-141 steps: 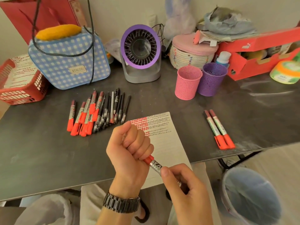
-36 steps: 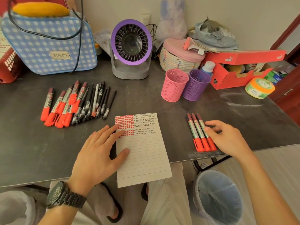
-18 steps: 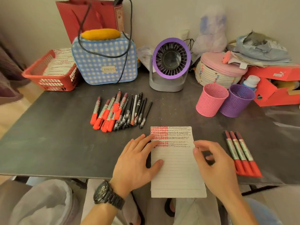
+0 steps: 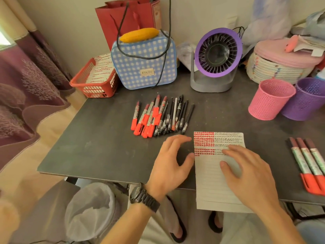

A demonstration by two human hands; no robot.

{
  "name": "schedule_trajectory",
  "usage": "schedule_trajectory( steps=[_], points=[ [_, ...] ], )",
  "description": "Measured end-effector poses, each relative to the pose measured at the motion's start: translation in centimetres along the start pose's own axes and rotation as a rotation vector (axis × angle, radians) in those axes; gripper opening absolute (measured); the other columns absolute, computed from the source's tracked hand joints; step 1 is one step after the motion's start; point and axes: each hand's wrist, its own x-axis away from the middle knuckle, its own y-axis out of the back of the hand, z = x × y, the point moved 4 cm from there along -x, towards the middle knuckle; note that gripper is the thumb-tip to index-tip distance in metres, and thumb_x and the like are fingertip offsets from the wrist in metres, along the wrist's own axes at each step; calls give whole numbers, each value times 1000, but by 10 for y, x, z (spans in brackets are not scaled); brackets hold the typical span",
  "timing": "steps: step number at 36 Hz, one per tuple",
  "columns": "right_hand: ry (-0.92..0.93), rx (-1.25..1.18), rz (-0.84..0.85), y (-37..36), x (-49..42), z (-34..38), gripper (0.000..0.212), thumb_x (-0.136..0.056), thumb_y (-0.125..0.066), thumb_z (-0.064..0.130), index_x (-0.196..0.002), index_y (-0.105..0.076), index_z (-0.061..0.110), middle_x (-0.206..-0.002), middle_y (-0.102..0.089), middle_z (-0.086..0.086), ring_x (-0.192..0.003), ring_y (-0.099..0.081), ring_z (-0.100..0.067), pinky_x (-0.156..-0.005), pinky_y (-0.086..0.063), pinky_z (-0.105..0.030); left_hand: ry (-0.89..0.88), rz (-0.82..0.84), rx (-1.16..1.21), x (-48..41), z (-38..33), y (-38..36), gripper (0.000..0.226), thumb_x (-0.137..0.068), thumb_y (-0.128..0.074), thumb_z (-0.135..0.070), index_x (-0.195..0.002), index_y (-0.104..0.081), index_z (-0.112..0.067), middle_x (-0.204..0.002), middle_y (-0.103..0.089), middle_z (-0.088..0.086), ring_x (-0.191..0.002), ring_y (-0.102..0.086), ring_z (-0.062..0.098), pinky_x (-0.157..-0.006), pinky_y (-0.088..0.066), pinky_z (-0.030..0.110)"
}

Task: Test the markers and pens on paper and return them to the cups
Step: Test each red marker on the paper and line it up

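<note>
A lined paper sheet (image 4: 209,176) with red and black test marks at its top lies at the table's front edge. My right hand (image 4: 249,171) rests flat on it, fingers spread. My left hand (image 4: 171,161) hovers open just left of the sheet, holding nothing. A pile of red markers and black pens (image 4: 160,117) lies behind my left hand. Three red-capped markers (image 4: 309,162) lie side by side at the right. A pink cup (image 4: 269,99) and a purple cup (image 4: 306,99) stand at the back right.
The dark table (image 4: 98,143) carries a purple fan (image 4: 214,60), a blue gingham bag (image 4: 144,60), a red basket (image 4: 95,80) and a woven lidded basket (image 4: 281,62) along the back. A lined bin (image 4: 89,213) stands on the floor, below the front edge.
My right hand left the three markers at the right and came to rest on the paper. My left hand slid off the sheet to its left. The view swung left.
</note>
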Motion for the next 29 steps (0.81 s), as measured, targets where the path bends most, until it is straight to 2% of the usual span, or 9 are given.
schedule_trajectory(
  steps=[4,7,9,12,16,19,23,27,29],
  points=[
    [-8,-4,10,-1,0,-1,33,-90,-70,33,-122,-72,27,-139,-61,7,-129,-55,-20,-109,-38,-43,71,-325,-113,-19,24,47,28,-90,-62,-29,-117,-58,-31,-114,-54,-18,-110,-54,2,-90,-38,9],
    [-12,-11,4,0,-1,-1,32,-90,-71,34,-121,-73,27,-138,-62,8,-128,-56,-20,-108,-39,-44,250,-440,-219,-44,55,85,28,-90,-63,-24,-117,-59,-21,-115,-56,-5,-109,-54,18,-90,-42,27],
    [-12,-17,-5,-1,-1,-1,32,-89,-71,34,-121,-73,28,-137,-63,8,-127,-56,-19,-107,-40,-44,396,-408,-274,-58,77,103,32,-90,-62,-28,-121,-57,-19,-122,-56,2,-114,-53,24,-91,-42,35],
    [-11,-18,-9,-1,0,-2,32,-89,-70,36,-121,-73,29,-137,-63,9,-127,-56,-18,-107,-40,-42,596,-236,-333,-74,101,118,41,-91,-60,-44,-125,-53,-23,-131,-53,3,-117,-56,26,-96,-47,41],
    [-15,-26,-10,-1,0,-3,31,-89,-71,36,-120,-73,30,-138,-63,9,-129,-55,-18,-108,-39,-43,679,-57,-390,-88,122,120,42,-88,-61,-54,-117,-61,-23,-123,-62,4,-114,-60,28,-95,-49,40],
    [-21,-32,-4,-2,0,-4,31,-90,-69,38,-120,-72,32,-138,-62,10,-131,-54,-18,-110,-38,-45,705,-92,-308,-93,131,120,22,-87,-66,-44,-100,-67,-27,-105,-70,0,-100,-62,22,-82,-46,33],
    [-25,-46,-5,-2,-1,-5,31,-90,-68,40,-120,-71,34,-139,-61,11,-132,-53,-17,-110,-37,-43,786,-163,-296,-95,137,121,8,-84,-66,-36,-85,-68,-28,-96,-67,3,-89,-57,24,-76,-43,30],
    [-11,-57,-13,-3,0,-6,30,-90,-70,37,-119,-72,32,-138,-62,11,-132,-53,-15,-109,-36,-40,806,-166,-320,-99,139,122,29,-90,-61,-37,-110,-75,-22,-97,-64,6,-94,-60,29,-79,-44,31],
    [-13,-59,-7,-3,-1,-6,30,-90,-70,38,-120,-72,32,-139,-61,13,-132,-51,-14,-109,-33,-36,805,-186,-279,-97,140,125,33,-93,-57,-41,-112,-74,-19,-94,-63,5,-93,-59,28,-80,-43,31]
  ],
)
